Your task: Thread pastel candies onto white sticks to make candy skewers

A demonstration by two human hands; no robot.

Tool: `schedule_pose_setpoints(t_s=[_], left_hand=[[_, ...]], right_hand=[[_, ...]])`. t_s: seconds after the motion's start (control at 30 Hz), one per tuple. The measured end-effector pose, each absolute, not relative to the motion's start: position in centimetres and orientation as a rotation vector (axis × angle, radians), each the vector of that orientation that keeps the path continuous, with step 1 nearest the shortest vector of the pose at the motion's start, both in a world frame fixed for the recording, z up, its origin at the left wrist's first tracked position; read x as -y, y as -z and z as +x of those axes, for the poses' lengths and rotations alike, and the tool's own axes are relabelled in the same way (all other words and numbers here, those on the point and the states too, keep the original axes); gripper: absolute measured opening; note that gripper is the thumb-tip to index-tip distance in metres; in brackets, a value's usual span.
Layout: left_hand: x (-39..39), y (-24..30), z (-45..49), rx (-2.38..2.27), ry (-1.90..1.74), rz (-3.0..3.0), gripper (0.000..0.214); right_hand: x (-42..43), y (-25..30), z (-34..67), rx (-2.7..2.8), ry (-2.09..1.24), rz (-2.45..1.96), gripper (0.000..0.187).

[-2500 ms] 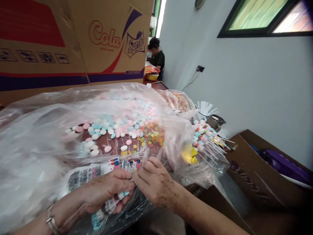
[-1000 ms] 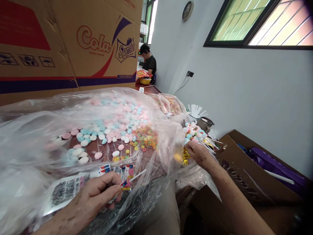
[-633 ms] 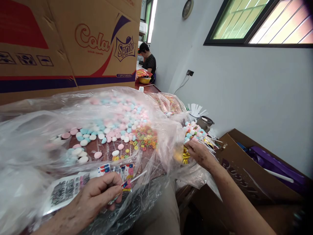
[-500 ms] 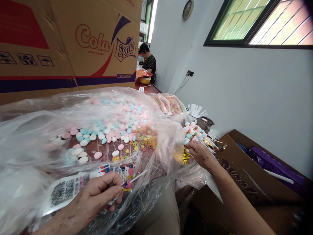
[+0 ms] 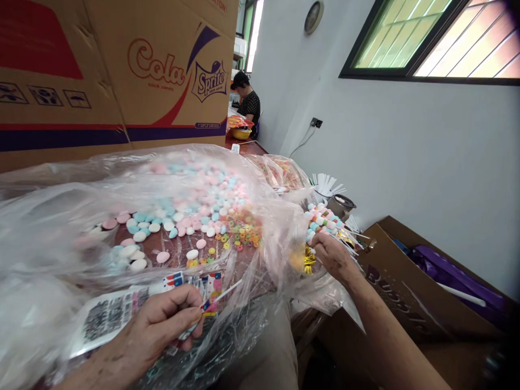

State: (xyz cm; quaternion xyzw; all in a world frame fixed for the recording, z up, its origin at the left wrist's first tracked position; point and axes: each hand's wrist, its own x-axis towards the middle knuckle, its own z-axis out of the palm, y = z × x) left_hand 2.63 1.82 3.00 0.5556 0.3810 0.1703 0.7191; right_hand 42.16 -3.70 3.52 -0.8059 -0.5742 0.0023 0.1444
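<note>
My left hand [image 5: 173,319] is closed round a colourful printed wrapper, from which a white stick [image 5: 229,290] points up to the right. Beneath that hand lies a pile of clear printed bags [image 5: 109,314]. Over on the right, my right hand [image 5: 331,257] has its fingers bent together beside a bundle of gold twist ties [image 5: 309,260]. Whatever its fingertips grip is hidden. Just beyond them lie several marshmallow skewers [image 5: 323,219] in pink, white and blue, their white sticks pointing right. Loose pastel marshmallows [image 5: 199,222] and small ring candies [image 5: 241,227] spread across a plastic sheet.
A large cardboard carton [image 5: 162,70] stands behind the candy. White sticks [image 5: 326,184] fan out near a grey mug [image 5: 341,205]. An open cardboard box [image 5: 398,276] with purple material sits at the right. Farther back, a person [image 5: 248,103] sits by a yellow bowl [image 5: 241,133].
Both hands keep nearly the same place and grip. The white stick in my left hand has dipped or shifted very slightly.
</note>
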Motion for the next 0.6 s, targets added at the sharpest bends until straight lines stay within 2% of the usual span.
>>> schedule_pose_setpoints(t_s=[0.17, 0.4, 0.6], left_hand=[[-1.9, -2.7, 2.6, -0.818, -0.375, 1.220, 0.037], [-1.7, -3.3, 3.1, -0.881, -0.350, 1.259, 0.038], [-1.9, -3.3, 2.9, -0.868, -0.354, 1.250, 0.040]], right_hand=[[3.6, -4.2, 41.5, 1.790, -0.061, -2.407, 0.024], [2.7, -3.4, 39.4, 1.938, -0.149, -2.607, 0.011], [2.5, -3.7, 39.8, 1.898, -0.084, -2.693, 0.021]])
